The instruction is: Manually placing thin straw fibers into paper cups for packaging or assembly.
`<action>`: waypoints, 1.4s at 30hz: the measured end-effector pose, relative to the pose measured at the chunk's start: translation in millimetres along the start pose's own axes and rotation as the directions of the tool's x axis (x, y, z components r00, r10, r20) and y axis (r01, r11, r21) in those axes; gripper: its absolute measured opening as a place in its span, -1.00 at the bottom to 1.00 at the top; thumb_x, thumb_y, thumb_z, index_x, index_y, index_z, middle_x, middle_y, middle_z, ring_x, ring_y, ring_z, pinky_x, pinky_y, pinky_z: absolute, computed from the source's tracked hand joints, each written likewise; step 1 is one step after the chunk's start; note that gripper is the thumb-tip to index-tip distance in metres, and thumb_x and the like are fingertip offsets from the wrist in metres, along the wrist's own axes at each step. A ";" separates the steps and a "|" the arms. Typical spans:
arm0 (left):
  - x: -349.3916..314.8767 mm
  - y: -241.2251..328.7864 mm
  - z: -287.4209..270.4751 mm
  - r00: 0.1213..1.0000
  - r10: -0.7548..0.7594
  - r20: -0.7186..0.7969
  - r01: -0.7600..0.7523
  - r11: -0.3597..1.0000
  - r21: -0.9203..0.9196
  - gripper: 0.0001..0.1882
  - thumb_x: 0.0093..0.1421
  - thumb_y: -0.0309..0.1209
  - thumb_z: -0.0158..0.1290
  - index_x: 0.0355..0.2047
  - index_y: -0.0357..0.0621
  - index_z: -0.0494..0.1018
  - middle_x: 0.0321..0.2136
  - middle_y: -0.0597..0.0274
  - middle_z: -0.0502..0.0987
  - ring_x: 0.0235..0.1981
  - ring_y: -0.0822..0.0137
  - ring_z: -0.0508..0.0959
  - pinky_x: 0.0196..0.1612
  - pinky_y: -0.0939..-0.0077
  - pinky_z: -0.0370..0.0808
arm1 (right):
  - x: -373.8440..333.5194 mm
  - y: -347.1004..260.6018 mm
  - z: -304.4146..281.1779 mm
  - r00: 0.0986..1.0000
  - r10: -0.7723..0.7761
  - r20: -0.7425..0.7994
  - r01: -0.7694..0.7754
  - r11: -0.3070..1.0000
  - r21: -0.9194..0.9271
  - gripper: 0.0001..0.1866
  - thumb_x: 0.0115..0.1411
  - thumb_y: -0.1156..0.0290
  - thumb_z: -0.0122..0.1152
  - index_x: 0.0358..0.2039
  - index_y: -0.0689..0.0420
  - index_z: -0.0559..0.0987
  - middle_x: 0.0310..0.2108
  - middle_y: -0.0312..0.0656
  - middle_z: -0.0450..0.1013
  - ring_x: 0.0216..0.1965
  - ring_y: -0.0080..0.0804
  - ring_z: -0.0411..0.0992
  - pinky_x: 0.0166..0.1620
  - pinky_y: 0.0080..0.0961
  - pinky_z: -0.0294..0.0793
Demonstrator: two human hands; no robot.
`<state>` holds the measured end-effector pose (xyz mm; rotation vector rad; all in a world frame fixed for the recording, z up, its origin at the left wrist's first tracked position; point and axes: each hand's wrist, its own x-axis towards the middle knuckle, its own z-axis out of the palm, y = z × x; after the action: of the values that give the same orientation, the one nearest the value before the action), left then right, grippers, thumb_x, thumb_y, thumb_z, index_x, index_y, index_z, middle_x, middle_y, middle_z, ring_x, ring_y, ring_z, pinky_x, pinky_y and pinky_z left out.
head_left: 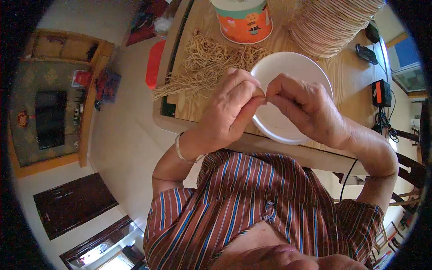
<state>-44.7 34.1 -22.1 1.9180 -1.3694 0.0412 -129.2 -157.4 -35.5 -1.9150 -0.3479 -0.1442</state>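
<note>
Over the left rim of a white round bowl, my two hands meet at the fingertips. My left hand is closed in a pinch, a metal bangle around its wrist. Thumb and fingers of my right hand are pressed together against the left fingertips. Whatever lies between them is too small to make out. Beyond my left hand, a loose heap of tan strings spreads over the wooden table, its ends hanging toward the left edge.
At the back stands an orange and green printed tub. A large coil of pale cord rests at the back right. Along the right edge lie a black box with an orange panel and bundled cables. A red stool stands left of the table.
</note>
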 end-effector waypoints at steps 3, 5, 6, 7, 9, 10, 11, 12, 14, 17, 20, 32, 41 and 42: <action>0.8 -0.7 -7.6 0.999 -0.004 0.041 0.004 1.000 -0.001 -0.90 0.08 -0.58 0.12 -0.37 -0.25 0.44 -0.36 0.12 0.42 -0.26 0.10 0.42 -0.16 0.31 0.39 | 0.9 0.8 -1.3 1.000 0.004 0.030 -0.002 0.999 -0.039 -0.93 0.26 0.50 0.08 -0.26 0.18 0.41 -0.54 -0.21 0.34 -0.55 -0.51 0.25 -0.45 -0.54 0.30; -0.2 -4.4 -10.3 0.999 0.017 0.048 -0.018 1.000 0.009 -0.86 0.02 -0.58 0.19 -0.38 -0.21 0.50 -0.33 0.18 0.46 -0.21 0.15 0.45 -0.13 0.34 0.41 | 1.1 2.4 -0.3 1.000 -0.013 0.028 0.014 0.999 -0.051 -0.92 0.25 0.51 0.10 -0.26 0.18 0.41 -0.55 -0.21 0.34 -0.56 -0.50 0.26 -0.46 -0.54 0.30; -0.1 -5.3 -11.0 0.999 0.017 0.049 -0.017 1.000 0.008 -0.86 0.02 -0.58 0.19 -0.38 -0.21 0.50 -0.33 0.18 0.46 -0.21 0.15 0.45 -0.13 0.34 0.41 | 0.9 2.9 0.3 0.999 -0.029 0.024 0.030 0.998 -0.063 -0.90 0.24 0.52 0.11 -0.25 0.17 0.40 -0.56 -0.22 0.33 -0.57 -0.49 0.26 -0.47 -0.54 0.30; 0.2 -6.0 -11.7 0.999 0.003 0.052 -0.004 1.000 0.009 -0.86 -0.02 -0.58 0.22 -0.40 -0.19 0.51 -0.34 0.21 0.47 -0.20 0.18 0.45 -0.12 0.36 0.42 | 0.7 -0.3 -0.4 0.999 -0.027 0.024 0.029 0.998 -0.062 -0.90 0.24 0.52 0.11 -0.25 0.17 0.40 -0.56 -0.22 0.33 -0.57 -0.49 0.26 -0.47 -0.54 0.30; 0.3 -6.3 -11.6 0.998 -0.015 0.056 0.015 1.000 0.012 -0.85 -0.05 -0.58 0.24 -0.42 -0.18 0.53 -0.35 0.24 0.48 -0.19 0.20 0.46 -0.11 0.37 0.43 | 0.6 -9.1 -3.0 0.996 0.072 0.061 -0.065 0.993 -0.101 -0.87 0.21 0.55 0.14 -0.25 0.17 0.39 -0.56 -0.20 0.37 -0.57 -0.46 0.33 -0.47 -0.53 0.34; 0.3 -6.2 -10.8 0.999 -0.010 0.044 0.009 1.000 0.013 -0.84 -0.06 -0.58 0.25 -0.43 -0.18 0.53 -0.36 0.25 0.49 -0.19 0.21 0.46 -0.11 0.37 0.43 | 0.7 -6.7 -1.8 0.995 0.074 0.063 -0.067 0.993 -0.098 -0.87 0.21 0.55 0.14 -0.25 0.17 0.39 -0.56 -0.20 0.37 -0.57 -0.46 0.33 -0.47 -0.53 0.34; 0.2 -6.5 -9.8 0.999 -0.003 0.036 0.003 1.000 0.013 -0.84 -0.07 -0.57 0.25 -0.44 -0.18 0.53 -0.37 0.26 0.49 -0.19 0.22 0.46 -0.12 0.37 0.43 | 0.5 -2.7 -0.3 0.998 0.035 0.046 -0.030 0.994 -0.106 -0.87 0.20 0.57 0.14 -0.25 0.17 0.41 -0.55 -0.18 0.38 -0.55 -0.47 0.36 -0.47 -0.53 0.36; -0.1 -7.7 -9.0 0.999 -0.007 0.042 0.006 1.000 0.009 -0.84 -0.07 -0.57 0.25 -0.44 -0.18 0.53 -0.37 0.26 0.49 -0.19 0.22 0.46 -0.12 0.37 0.43 | 0.7 0.9 0.8 1.000 -0.003 0.030 0.006 0.993 -0.114 -0.86 0.19 0.58 0.15 -0.25 0.17 0.42 -0.55 -0.16 0.40 -0.54 -0.48 0.39 -0.46 -0.52 0.37; -0.4 -9.0 -7.1 1.000 -0.016 0.017 0.016 1.000 0.006 -0.83 -0.09 -0.58 0.26 -0.44 -0.18 0.53 -0.38 0.25 0.50 -0.20 0.22 0.48 -0.12 0.37 0.44 | 1.9 5.8 1.5 0.998 -0.056 0.020 0.058 0.990 -0.126 -0.88 0.19 0.59 0.14 -0.26 0.17 0.44 -0.54 -0.14 0.41 -0.53 -0.48 0.41 -0.45 -0.52 0.39; -0.7 -9.1 -4.8 1.000 -0.023 0.018 0.023 1.000 0.015 -0.83 -0.10 -0.59 0.26 -0.46 -0.17 0.53 -0.39 0.24 0.51 -0.20 0.21 0.49 -0.13 0.36 0.45 | 0.9 7.4 3.3 0.995 -0.095 -0.002 0.094 0.986 -0.138 -0.91 0.19 0.59 0.14 -0.29 0.17 0.46 -0.52 -0.17 0.43 -0.51 -0.54 0.41 -0.43 -0.55 0.40; 0.1 -10.5 -3.5 1.000 -0.022 0.003 0.022 0.999 0.044 -0.83 -0.11 -0.60 0.27 -0.47 -0.17 0.53 -0.39 0.24 0.51 -0.21 0.20 0.50 -0.14 0.36 0.45 | 4.2 7.9 7.1 0.999 0.027 -0.034 -0.028 0.999 -0.038 -0.95 0.15 0.53 0.16 -0.34 0.17 0.51 -0.53 -0.13 0.46 -0.51 -0.37 0.46 -0.41 -0.45 0.44; -37.4 -20.3 -4.1 0.923 -0.342 -0.177 0.340 0.939 -0.042 -0.80 0.05 -0.65 0.18 -0.30 -0.17 0.53 -0.30 0.21 0.54 -0.23 0.34 0.53 -0.11 0.50 0.46 | 11.2 17.4 9.4 0.952 0.289 0.103 -0.304 0.933 0.194 -0.87 0.08 0.49 0.17 -0.37 0.27 0.58 -0.49 -0.10 0.56 -0.43 -0.54 0.50 -0.31 -0.45 0.50; -55.5 -18.0 9.0 0.868 -0.496 -0.028 0.478 0.850 -0.222 -0.77 0.12 -0.63 0.12 -0.19 -0.20 0.47 -0.22 0.20 0.57 -0.17 0.40 0.56 -0.06 0.51 0.47 | 16.0 20.1 17.2 0.944 0.297 0.144 -0.323 0.920 0.222 -0.90 0.11 0.50 0.16 -0.38 0.25 0.54 -0.50 -0.20 0.51 -0.43 -0.60 0.45 -0.34 -0.54 0.46; -57.4 -18.3 10.1 0.856 -0.517 -0.017 0.496 0.829 -0.257 -0.77 0.12 -0.62 0.12 -0.19 -0.20 0.47 -0.23 0.20 0.57 -0.18 0.40 0.56 -0.07 0.51 0.47 | 15.8 20.3 18.6 0.935 0.319 0.155 -0.347 0.912 0.218 -0.95 0.15 0.54 0.14 -0.40 0.25 0.50 -0.52 -0.35 0.46 -0.42 -0.74 0.37 -0.36 -0.66 0.41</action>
<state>-57.9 76.1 -64.4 1.9797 -0.7284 -0.2913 -109.2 -144.1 -56.3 -1.7136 -0.1034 0.2294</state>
